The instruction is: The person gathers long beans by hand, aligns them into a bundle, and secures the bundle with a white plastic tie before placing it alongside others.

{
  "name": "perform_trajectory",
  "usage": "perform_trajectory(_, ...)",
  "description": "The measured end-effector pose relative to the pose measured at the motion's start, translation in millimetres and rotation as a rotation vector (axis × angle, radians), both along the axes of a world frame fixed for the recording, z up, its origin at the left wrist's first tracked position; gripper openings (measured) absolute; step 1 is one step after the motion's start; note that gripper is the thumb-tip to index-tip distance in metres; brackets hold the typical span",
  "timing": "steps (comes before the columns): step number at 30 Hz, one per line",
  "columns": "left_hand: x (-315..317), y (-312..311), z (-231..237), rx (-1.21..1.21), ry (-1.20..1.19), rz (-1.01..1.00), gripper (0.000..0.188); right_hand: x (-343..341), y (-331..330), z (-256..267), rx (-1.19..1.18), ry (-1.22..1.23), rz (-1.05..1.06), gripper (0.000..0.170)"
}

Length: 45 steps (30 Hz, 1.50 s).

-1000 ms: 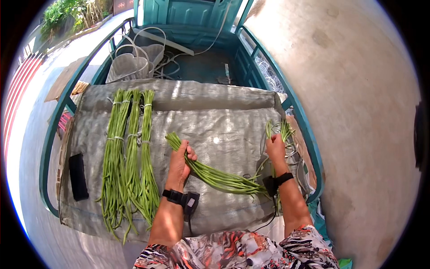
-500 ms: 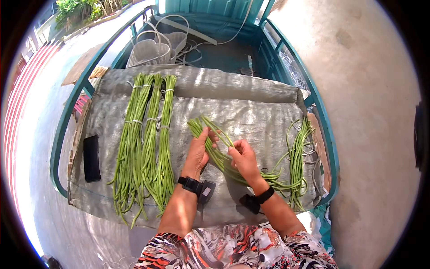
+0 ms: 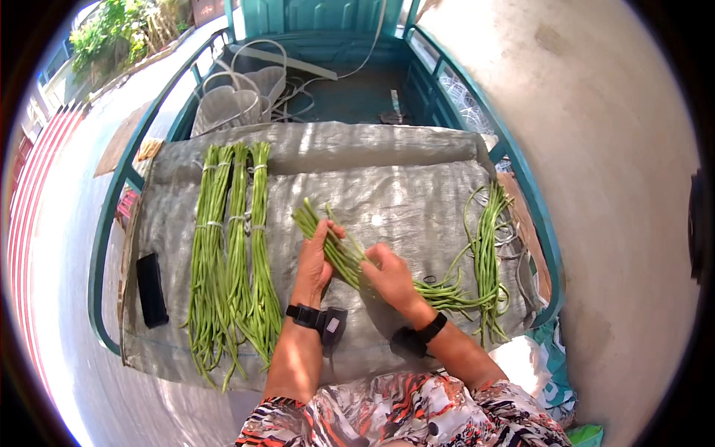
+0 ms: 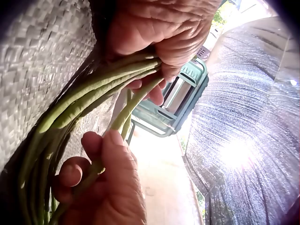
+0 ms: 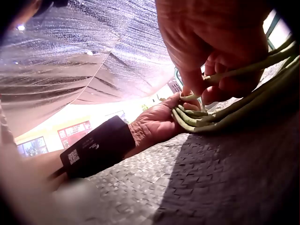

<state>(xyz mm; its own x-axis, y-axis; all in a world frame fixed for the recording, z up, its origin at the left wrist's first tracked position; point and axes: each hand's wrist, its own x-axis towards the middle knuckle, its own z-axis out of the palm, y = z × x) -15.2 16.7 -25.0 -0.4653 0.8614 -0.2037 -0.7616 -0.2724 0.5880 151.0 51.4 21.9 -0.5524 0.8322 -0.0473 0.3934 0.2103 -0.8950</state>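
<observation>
- The left hand [image 3: 314, 261] grips a small bunch of long green beans [image 3: 342, 262] near its upper ends; the tips stick out past the thumb.
- The right hand [image 3: 391, 279] is close beside it, pinching a bean between thumb and finger, as the left wrist view shows. The hands are near each other but look apart.
- A second ago the right hand was over at the loose beans [image 3: 488, 249] by the right edge of the sheet. It has since come across to the held bunch, so both hands are now busy at the same beans, and the pinched bean lies alongside the ones in the left hand.
- The left hand has kept its grip throughout.
- The held bunch slants down to the right across the grey sheet [image 3: 335, 164], its far ends reaching the loose beans. The head view blurs between the hands, so how many beans the right hand has is hard to say; it may be more than one.
- To the left, tied bunches [image 3: 211, 246] lie side by side, bound with pale ties [image 3: 214, 223]. They have stayed where they were, and so has the dark phone [image 3: 152, 290] beside them.
- Beyond the sheet, white baskets [image 3: 223, 108] stand in the teal cart [image 3: 342, 93].
</observation>
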Motion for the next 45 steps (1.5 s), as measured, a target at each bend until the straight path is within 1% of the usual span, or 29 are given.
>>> perform_trajectory(1, 4, -1, 9, -0.028, -0.044, 0.029, 0.019, 1, -3, 13, -0.011, -0.001, 0.003, 0.021)
perform_trajectory(2, 3, -1, 9, 0.004, -0.095, 0.011, 0.017, 4, -1, 5, 0.105, 0.006, -0.014, 0.020)
perform_trajectory(4, 5, -1, 15, -0.038, -0.167, 0.026, 0.017, 5, 2, -3, 0.219, 0.084, -0.123, 0.018)
perform_trajectory(5, 2, -3, 9, 0.003, -0.160, -0.006, 0.017, 3, 7, -11, 0.239, 0.194, -0.189, 0.016)
perform_trajectory(6, -1, -3, 5, 0.045, -0.152, -0.035, 0.018, 1, 10, -9, 0.155, 0.259, -0.230, 0.015)
perform_trajectory(8, 3, -3, 10, 0.068, -0.168, -0.006, 0.021, 0, 15, -6, -0.020, 0.389, -0.300, 0.015)
perform_trajectory(9, 1, -5, 8, 0.116, -0.152, -0.032, 0.020, -1, 16, 0, -0.070, 0.428, -0.298, 0.016)
perform_trajectory(10, 0, -7, 7, 0.164, -0.137, -0.056, 0.020, -3, 14, 6, -0.065, 0.493, -0.264, 0.016)
perform_trajectory(12, 0, -6, 8, -0.007, -0.141, 0.004, 0.021, -2, 7, 17, -0.002, 0.435, -0.224, 0.014)
perform_trajectory(13, 1, -5, 8, -0.093, -0.143, 0.033, 0.022, -5, 0, 13, 0.126, 0.366, -0.261, 0.016)
perform_trajectory(16, 1, -3, 10, -0.101, -0.099, -0.005, 0.024, 2, -10, 18, 0.196, 0.103, -0.059, 0.019)
perform_trajectory(17, 2, -4, 10, -0.143, -0.113, 0.033, 0.024, 3, -10, 10, 0.255, 0.127, -0.039, 0.022)
perform_trajectory(20, -5, -7, -5, -0.055, -0.076, -0.002, 0.025, 6, -11, -11, 0.359, 0.133, -0.005, 0.023)
perform_trajectory(21, -6, -6, -5, -0.080, -0.103, 0.020, 0.026, 5, -12, -10, 0.357, 0.067, -0.032, 0.022)
perform_trajectory(24, -2, -3, -2, -0.070, -0.131, 0.048, 0.026, 9, -12, -1, 0.265, -0.012, -0.028, 0.022)
perform_trajectory(29, -2, -1, 2, -0.006, -0.164, 0.009, 0.026, 3, -13, -6, 0.254, -0.055, -0.160, 0.022)
perform_trajectory(32, -3, 1, 0, -0.003, -0.158, 0.006, 0.026, 1, -16, 2, 0.201, -0.099, -0.183, 0.023)
perform_trajectory(37, -2, 1, 2, -0.024, -0.189, 0.031, 0.023, -4, -22, -5, 0.310, -0.083, -0.222, 0.016)
perform_trajectory(40, -3, -1, 0, 0.051, -0.221, 0.009, 0.023, -5, -24, -2, 0.375, -0.128, -0.191, 0.015)
perform_trajectory(41, -2, 1, -1, 0.030, -0.190, 0.033, 0.025, -6, -25, -3, 0.413, -0.130, -0.170, 0.014)
perform_trajectory(45, -5, 0, -4, 0.037, -0.141, 0.011, 0.031, -7, -22, -4, 0.441, -0.141, -0.108, 0.012)
